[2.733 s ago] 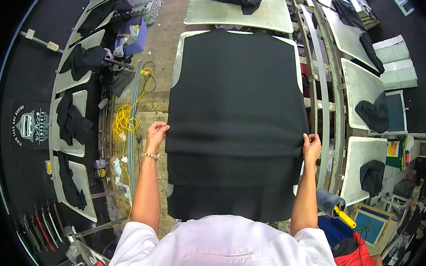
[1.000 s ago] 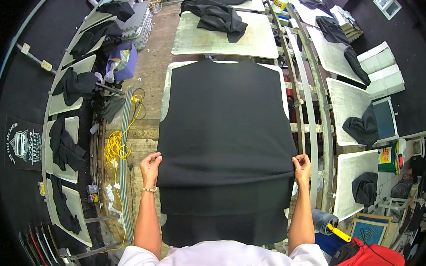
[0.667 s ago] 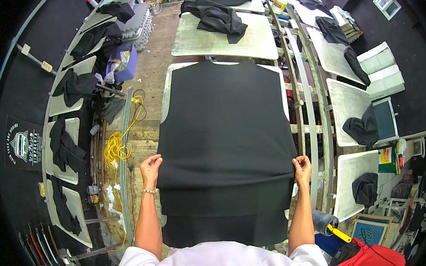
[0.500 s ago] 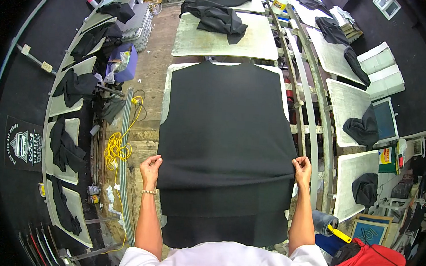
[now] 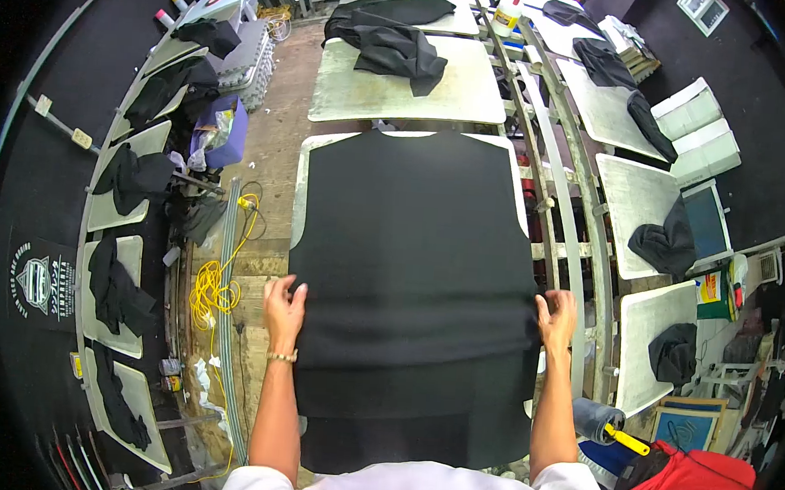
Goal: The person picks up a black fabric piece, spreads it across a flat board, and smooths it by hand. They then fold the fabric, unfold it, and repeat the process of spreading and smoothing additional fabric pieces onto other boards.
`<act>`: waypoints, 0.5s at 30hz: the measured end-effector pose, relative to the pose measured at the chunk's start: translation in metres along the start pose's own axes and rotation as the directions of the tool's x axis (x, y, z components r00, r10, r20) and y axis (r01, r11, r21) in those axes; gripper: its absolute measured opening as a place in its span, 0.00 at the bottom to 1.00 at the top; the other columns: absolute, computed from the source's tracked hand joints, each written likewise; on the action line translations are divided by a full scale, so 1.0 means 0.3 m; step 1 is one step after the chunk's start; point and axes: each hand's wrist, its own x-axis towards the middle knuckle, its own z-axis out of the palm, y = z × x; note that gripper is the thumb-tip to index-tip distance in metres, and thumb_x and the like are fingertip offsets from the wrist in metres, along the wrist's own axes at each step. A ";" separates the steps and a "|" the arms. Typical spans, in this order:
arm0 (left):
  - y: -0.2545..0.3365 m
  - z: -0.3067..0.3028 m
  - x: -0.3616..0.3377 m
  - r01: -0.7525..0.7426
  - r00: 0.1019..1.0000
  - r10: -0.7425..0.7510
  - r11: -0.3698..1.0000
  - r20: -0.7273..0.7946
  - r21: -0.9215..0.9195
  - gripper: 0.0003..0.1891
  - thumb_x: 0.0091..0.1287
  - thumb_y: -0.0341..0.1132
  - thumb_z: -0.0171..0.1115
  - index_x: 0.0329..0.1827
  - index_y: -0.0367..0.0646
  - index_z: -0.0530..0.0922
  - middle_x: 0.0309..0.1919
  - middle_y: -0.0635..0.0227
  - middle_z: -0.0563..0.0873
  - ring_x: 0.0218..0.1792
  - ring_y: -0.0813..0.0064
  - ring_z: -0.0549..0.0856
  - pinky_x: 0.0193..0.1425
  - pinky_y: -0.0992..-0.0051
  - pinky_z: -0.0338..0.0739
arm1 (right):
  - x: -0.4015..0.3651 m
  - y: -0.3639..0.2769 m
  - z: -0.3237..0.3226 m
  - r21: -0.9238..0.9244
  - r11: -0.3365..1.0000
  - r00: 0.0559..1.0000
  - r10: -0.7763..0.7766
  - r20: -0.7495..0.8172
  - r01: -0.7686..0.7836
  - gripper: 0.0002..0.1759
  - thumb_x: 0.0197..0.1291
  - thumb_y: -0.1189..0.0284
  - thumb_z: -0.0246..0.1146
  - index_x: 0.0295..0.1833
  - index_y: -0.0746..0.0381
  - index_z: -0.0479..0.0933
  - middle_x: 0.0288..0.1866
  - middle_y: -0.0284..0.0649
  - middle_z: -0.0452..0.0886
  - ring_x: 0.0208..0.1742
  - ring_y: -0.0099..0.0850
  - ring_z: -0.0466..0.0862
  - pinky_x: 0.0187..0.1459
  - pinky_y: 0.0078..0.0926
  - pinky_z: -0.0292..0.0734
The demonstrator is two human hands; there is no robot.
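The black cloth [image 5: 420, 229] lies over a pale board [image 5: 303, 177], with shallow folds across its nearer part. The left hand [image 5: 284, 315] is at its nine o'clock edge, the right hand [image 5: 556, 325] at three; the fingers of both are parted, unclenched. A crumpled black garment [image 5: 399, 57] rests towards twelve.

The matte black fabric piece [image 5: 415, 237] lies spread over the pale board [image 5: 303, 178], its shallow neckline at the board's far end. Its sides curve inward there, leaving strips of the board's rim bare. Soft ripples run crosswise over the board's nearer half.
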 end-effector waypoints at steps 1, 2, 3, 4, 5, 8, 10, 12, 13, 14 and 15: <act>0.013 0.060 0.048 -0.053 0.996 0.062 0.990 0.068 -0.128 0.14 0.62 0.33 0.71 0.49 0.39 0.84 0.38 0.61 0.82 0.37 0.68 0.83 0.41 0.71 0.79 | 0.010 -0.040 0.007 -0.060 0.992 0.991 -0.119 -0.063 0.115 0.11 0.55 0.71 0.73 0.36 0.64 0.78 0.41 0.45 0.81 0.45 0.46 0.80 0.49 0.42 0.74; 0.091 0.094 0.088 -0.068 0.983 0.105 0.970 0.151 -0.231 0.12 0.64 0.34 0.70 0.48 0.38 0.84 0.32 0.66 0.84 0.31 0.74 0.81 0.38 0.74 0.77 | 0.013 -0.097 0.017 -0.015 0.994 0.994 -0.108 -0.023 0.108 0.11 0.54 0.70 0.73 0.37 0.63 0.80 0.44 0.45 0.81 0.49 0.46 0.78 0.52 0.43 0.72; 0.123 0.155 0.108 -0.055 0.969 0.132 0.940 0.210 -0.336 0.10 0.66 0.32 0.67 0.45 0.37 0.85 0.30 0.65 0.85 0.30 0.74 0.82 0.37 0.73 0.77 | 0.010 -0.162 0.031 -0.017 0.977 0.976 -0.211 -0.057 0.210 0.10 0.55 0.70 0.72 0.38 0.63 0.81 0.43 0.44 0.81 0.48 0.46 0.79 0.52 0.42 0.73; 0.186 0.173 0.116 -0.107 0.944 0.183 0.956 0.274 -0.272 0.08 0.66 0.32 0.67 0.43 0.37 0.85 0.31 0.62 0.86 0.30 0.72 0.84 0.37 0.72 0.78 | 0.000 -0.183 0.062 0.029 0.975 0.975 -0.221 0.024 0.221 0.10 0.55 0.70 0.72 0.38 0.62 0.82 0.44 0.44 0.81 0.49 0.46 0.79 0.52 0.42 0.74; 0.249 0.171 0.109 -0.164 0.912 0.231 0.963 0.340 -0.214 0.08 0.66 0.32 0.66 0.41 0.36 0.85 0.32 0.59 0.87 0.31 0.69 0.86 0.37 0.71 0.78 | -0.014 -0.213 0.082 0.038 0.966 0.963 -0.257 0.085 0.255 0.10 0.54 0.69 0.73 0.38 0.62 0.82 0.43 0.44 0.81 0.49 0.45 0.79 0.52 0.42 0.74; 0.303 0.177 0.018 -0.248 0.816 0.262 0.964 0.516 -0.097 0.08 0.65 0.35 0.66 0.36 0.37 0.84 0.32 0.58 0.86 0.33 0.56 0.86 0.40 0.64 0.80 | -0.070 -0.242 0.139 0.019 0.967 0.939 -0.253 0.232 0.255 0.13 0.57 0.63 0.72 0.38 0.62 0.83 0.41 0.42 0.80 0.47 0.43 0.78 0.50 0.40 0.72; 0.281 0.176 -0.053 -0.371 0.815 0.359 0.926 0.455 -0.066 0.10 0.64 0.36 0.68 0.36 0.37 0.86 0.34 0.57 0.87 0.37 0.55 0.86 0.43 0.62 0.80 | -0.084 -0.232 0.142 -0.017 0.968 0.933 -0.237 0.271 0.251 0.14 0.58 0.61 0.71 0.38 0.62 0.83 0.40 0.41 0.79 0.47 0.42 0.78 0.49 0.40 0.72; 0.241 0.169 -0.088 -0.424 0.824 0.415 0.903 0.385 -0.068 0.10 0.63 0.36 0.68 0.36 0.37 0.86 0.35 0.56 0.88 0.38 0.56 0.86 0.44 0.63 0.80 | -0.087 -0.212 0.156 -0.070 0.973 0.949 -0.199 0.245 0.222 0.16 0.59 0.59 0.70 0.39 0.62 0.84 0.40 0.41 0.79 0.47 0.42 0.78 0.49 0.40 0.70; 0.216 0.153 -0.098 -0.431 0.834 0.395 0.902 0.385 0.009 0.09 0.63 0.35 0.68 0.36 0.37 0.87 0.37 0.57 0.88 0.40 0.56 0.86 0.46 0.63 0.79 | -0.086 -0.202 0.154 -0.103 0.970 0.954 -0.194 0.229 0.222 0.17 0.60 0.57 0.69 0.39 0.61 0.85 0.40 0.41 0.80 0.47 0.42 0.78 0.48 0.41 0.71; 0.193 0.135 -0.110 -0.433 0.847 0.370 0.897 0.381 0.091 0.09 0.62 0.35 0.68 0.37 0.37 0.87 0.39 0.57 0.89 0.41 0.56 0.86 0.48 0.62 0.79 | -0.091 -0.186 0.154 -0.117 0.967 0.955 -0.198 0.220 0.228 0.17 0.60 0.57 0.69 0.39 0.61 0.85 0.40 0.41 0.80 0.47 0.42 0.78 0.47 0.42 0.71; 0.169 0.126 -0.117 -0.420 0.858 0.353 0.900 0.373 0.113 0.09 0.62 0.35 0.68 0.37 0.37 0.87 0.39 0.57 0.89 0.41 0.56 0.86 0.48 0.62 0.79 | -0.088 -0.170 0.157 -0.121 0.963 0.954 -0.211 0.211 0.240 0.17 0.61 0.56 0.68 0.38 0.61 0.85 0.40 0.42 0.80 0.46 0.43 0.78 0.47 0.42 0.71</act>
